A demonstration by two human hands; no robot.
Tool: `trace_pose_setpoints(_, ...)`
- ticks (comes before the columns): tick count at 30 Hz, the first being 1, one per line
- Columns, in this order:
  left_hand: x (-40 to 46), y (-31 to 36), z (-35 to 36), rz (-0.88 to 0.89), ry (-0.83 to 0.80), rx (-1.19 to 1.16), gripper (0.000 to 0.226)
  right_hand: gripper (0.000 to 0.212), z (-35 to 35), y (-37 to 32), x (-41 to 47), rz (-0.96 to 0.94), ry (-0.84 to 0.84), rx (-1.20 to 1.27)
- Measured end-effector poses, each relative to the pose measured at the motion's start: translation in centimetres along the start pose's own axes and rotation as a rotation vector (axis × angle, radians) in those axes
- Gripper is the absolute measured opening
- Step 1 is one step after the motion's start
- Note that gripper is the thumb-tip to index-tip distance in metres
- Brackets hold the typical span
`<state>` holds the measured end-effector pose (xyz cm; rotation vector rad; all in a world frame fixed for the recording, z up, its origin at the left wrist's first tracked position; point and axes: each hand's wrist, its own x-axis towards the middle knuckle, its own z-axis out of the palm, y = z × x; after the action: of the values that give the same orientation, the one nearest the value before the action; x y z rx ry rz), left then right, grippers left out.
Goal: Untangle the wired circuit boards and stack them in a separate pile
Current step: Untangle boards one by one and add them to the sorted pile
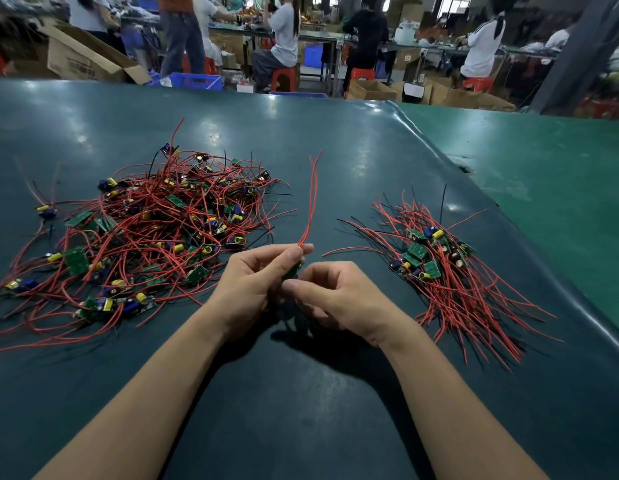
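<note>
Green circuit board (pixel 294 270) pinched between left hand (pixel 252 282) and right hand (pixel 339 299) above dark table mat (pixel 301 393), red wires (pixel 311 202) rising from left fingertips. Tangled heap (pixel 152 230) lying left, sorted pile (pixel 446 265) right.
</note>
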<state>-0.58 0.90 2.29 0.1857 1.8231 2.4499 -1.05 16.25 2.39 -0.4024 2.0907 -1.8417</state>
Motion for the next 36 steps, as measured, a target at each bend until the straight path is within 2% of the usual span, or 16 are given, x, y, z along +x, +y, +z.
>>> trace_pose_setpoints(3,0.1,-0.2,-0.3,-0.029,-0.037,0.010,0.023,0.018,0.2,0.0,0.2,0.001,0.094,-0.043)
trace_pose_setpoints(5,0.2,-0.5,-0.4,-0.022,-0.025,0.011,0.026,0.007,0.0,-0.1,0.2,-0.027,0.071,-0.050)
trace_pose_setpoints(7,0.5,-0.6,-0.2,0.003,-0.022,-0.022,0.030,0.006,0.2,0.1,0.3,-0.069,0.101,-0.065)
trace_pose_setpoints(10,1.0,-0.6,-0.1,0.025,0.054,-0.090,0.039,0.012,-0.1,-0.2,0.5,-0.197,0.376,-0.056)
trace_pose_setpoints(14,1.6,-0.5,-1.2,0.176,0.289,-0.068,0.018,0.009,-1.9,-1.6,0.3,-0.434,0.614,0.370)
trace_pose_setpoints(16,1.9,-0.4,-1.8,0.208,0.367,-0.072,0.019,0.012,-2.8,-2.1,0.3,-0.493,0.777,0.570)
trace_pose_setpoints(18,2.1,-0.5,-2.1,0.224,0.395,-0.066,0.021,0.013,-3.3,-2.0,0.4,-0.407,0.902,0.799)
trace_pose_setpoints(21,2.1,-0.8,-2.1,0.233,0.394,-0.027,0.021,0.024,-3.5,-1.3,0.5,-0.206,0.931,1.110)
trace_pose_setpoints(24,2.2,-0.8,-2.1,0.233,0.438,0.007,0.021,0.019,-3.4,-0.9,0.7,-0.086,0.866,1.146)
trace_pose_setpoints(26,2.0,-0.6,-2.2,0.288,0.501,0.150,0.018,0.012,-3.2,-0.7,0.8,-0.037,0.841,1.066)
trace_pose_setpoints(29,1.4,-0.4,-3.1,0.535,0.652,0.803,0.006,0.004,-3.0,-0.7,1.0,0.007,0.830,0.934)
trace_pose_setpoints(31,1.2,-0.3,-4.1,0.613,0.809,1.205,0.015,0.003,-2.7,-0.6,1.2,0.012,0.817,0.865)
trace_pose_setpoints(33,1.4,-0.1,-4.9,0.415,0.917,1.344,0.032,0.002,-2.5,-0.6,1.3,0.010,0.798,0.820)
trace_pose_setpoints(35,1.4,0.1,-5.5,0.141,0.919,1.365,0.043,0.005,-2.3,-0.5,1.4,0.025,0.766,0.774)
trace_pose_setpoints(36,1.4,0.2,-5.7,0.062,0.894,1.381,0.043,0.006,-2.2,-0.5,1.4,0.036,0.744,0.746)
